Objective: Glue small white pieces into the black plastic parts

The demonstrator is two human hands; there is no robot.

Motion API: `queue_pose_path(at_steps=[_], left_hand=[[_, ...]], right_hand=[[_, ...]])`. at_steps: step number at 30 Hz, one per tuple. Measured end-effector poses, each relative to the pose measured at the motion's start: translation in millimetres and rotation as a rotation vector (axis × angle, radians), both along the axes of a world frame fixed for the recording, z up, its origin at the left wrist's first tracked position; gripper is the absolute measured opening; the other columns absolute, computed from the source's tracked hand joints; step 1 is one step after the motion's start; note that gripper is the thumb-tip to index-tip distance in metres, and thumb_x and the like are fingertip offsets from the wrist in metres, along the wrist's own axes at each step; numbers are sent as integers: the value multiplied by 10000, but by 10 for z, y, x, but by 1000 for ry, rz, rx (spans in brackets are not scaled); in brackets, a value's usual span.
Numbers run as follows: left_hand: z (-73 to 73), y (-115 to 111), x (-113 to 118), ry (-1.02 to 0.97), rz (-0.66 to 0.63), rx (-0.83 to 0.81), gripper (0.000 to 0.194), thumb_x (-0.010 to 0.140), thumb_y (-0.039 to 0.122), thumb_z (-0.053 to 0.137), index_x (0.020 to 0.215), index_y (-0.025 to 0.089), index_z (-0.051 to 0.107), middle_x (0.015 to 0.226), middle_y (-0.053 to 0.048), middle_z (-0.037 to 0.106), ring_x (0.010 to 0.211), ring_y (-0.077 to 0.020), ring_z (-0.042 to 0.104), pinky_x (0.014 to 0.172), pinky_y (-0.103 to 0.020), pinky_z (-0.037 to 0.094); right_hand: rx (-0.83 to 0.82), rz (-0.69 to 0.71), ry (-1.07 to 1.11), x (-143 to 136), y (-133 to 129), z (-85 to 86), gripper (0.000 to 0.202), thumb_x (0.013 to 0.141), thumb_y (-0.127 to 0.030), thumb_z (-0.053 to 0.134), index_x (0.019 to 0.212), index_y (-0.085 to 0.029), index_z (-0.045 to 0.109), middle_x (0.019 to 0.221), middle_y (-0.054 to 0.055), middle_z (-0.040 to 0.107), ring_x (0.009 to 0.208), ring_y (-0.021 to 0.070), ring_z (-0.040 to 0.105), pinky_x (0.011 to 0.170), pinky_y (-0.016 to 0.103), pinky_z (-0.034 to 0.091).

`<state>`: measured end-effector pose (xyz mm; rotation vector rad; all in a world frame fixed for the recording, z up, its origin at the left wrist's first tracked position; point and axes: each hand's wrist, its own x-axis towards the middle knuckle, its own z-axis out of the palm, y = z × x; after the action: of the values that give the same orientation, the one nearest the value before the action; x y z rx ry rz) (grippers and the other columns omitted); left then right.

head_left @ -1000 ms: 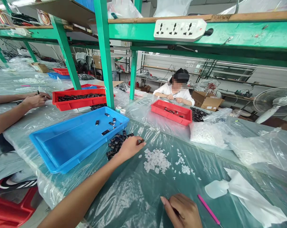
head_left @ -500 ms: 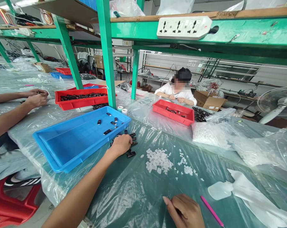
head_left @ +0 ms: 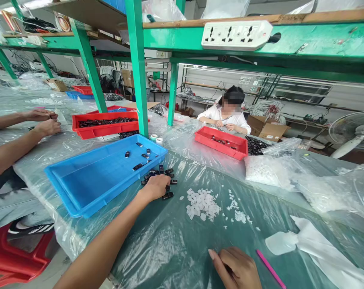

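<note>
My left hand (head_left: 154,187) reaches into a loose pile of small black plastic casings (head_left: 166,171) lying against the near side of the blue tray (head_left: 88,206). Its fingers are bent down among the casings; the fingertips are hidden, and I cannot make out what they grip. A single casing (head_left: 168,195) lies just below that hand. My right hand (head_left: 238,267) rests on the plastic-covered table at the bottom, fingers curled in and thumb pointing left, with nothing visible in it. Beside it lies a pink pen-like stick (head_left: 270,268). White flat bits (head_left: 203,204) are heaped between the two hands.
Several casings lie inside the blue tray. Beyond are a red tray (head_left: 79,133) of black parts and another red tray (head_left: 221,151) before a co-worker (head_left: 224,116). A white squeeze bottle (head_left: 281,243) lies at right. A green post (head_left: 136,72) rises behind the tray. A co-worker's hands (head_left: 48,125) are at left.
The whole view has shifted slightly. My left hand stays at the casings with a small shift among them; more of the pile shows behind it. My right hand holds its pose.
</note>
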<state>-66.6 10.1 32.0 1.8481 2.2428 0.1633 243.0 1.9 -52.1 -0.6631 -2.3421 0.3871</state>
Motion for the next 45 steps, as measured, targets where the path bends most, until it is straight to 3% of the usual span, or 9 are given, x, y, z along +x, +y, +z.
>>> queue_pose_path(at_steps=[6,12,16,20,23,29,33,39,45], left_hand=[[105,-10,259,-176,-214,173,178,824,222,532,990,208,593,1024,-36,588,881,-178,550,693,-236,386],[53,-81,713,-962,-553,147,279,802,292,612,1041,148,629,992,-78,610,818,-162,568,688,-227,441],[-31,-128,859,-1203,-624,35,323,782,281,647,1062,119,633,985,-114,614,858,-186,588,738,-256,469],[-88,-143,920,-1304,-635,-32,339,776,263,658,1079,113,627,984,-125,616,883,-199,595,762,-269,477],[-123,-135,946,-1335,-621,-39,338,768,246,668,1071,101,631,961,-127,618,856,-187,592,747,-256,469],[-215,-108,1010,-1444,-539,-50,354,729,235,705,1049,96,643,868,-106,617,738,-144,570,666,-228,447],[-264,-97,1040,-1571,-476,-136,439,691,240,738,1091,97,628,860,-115,618,716,-156,578,656,-258,462],[-295,-110,1063,-1677,-413,-165,466,736,286,706,1157,119,597,866,-106,624,676,-135,580,691,-276,463],[-322,-110,1090,-1598,-310,-84,357,754,398,670,904,76,698,722,-77,571,579,-89,459,538,-202,377]], right_hand=[[-42,-16,31,1,-7,-39,416,923,-297,505,599,-157,285,490,-32,321,428,77,340,467,218,225],[-127,-96,151,-36,-30,43,398,914,-306,508,606,-155,306,524,-27,332,478,88,344,499,225,227],[-389,-197,244,-30,-53,152,342,914,-364,488,637,-165,446,584,-13,408,549,109,401,551,216,307],[-613,-209,288,18,-24,135,232,886,-410,512,873,-188,578,727,16,543,658,148,523,594,206,414],[-635,-211,340,26,3,99,237,868,-381,554,1016,-197,573,845,35,599,742,160,587,675,203,471],[-556,-171,432,-111,-71,229,173,831,-334,607,969,-233,633,932,24,612,803,150,592,699,190,471],[-715,-289,461,-137,-94,223,255,797,-425,630,972,-242,662,1001,27,622,882,185,600,692,198,484],[-1064,-170,581,-66,60,26,423,785,-448,661,1109,-180,610,1012,89,637,939,241,602,845,329,495],[-1065,-222,642,-207,-56,165,436,773,-483,656,1019,-124,644,842,102,658,771,235,631,713,327,524]])
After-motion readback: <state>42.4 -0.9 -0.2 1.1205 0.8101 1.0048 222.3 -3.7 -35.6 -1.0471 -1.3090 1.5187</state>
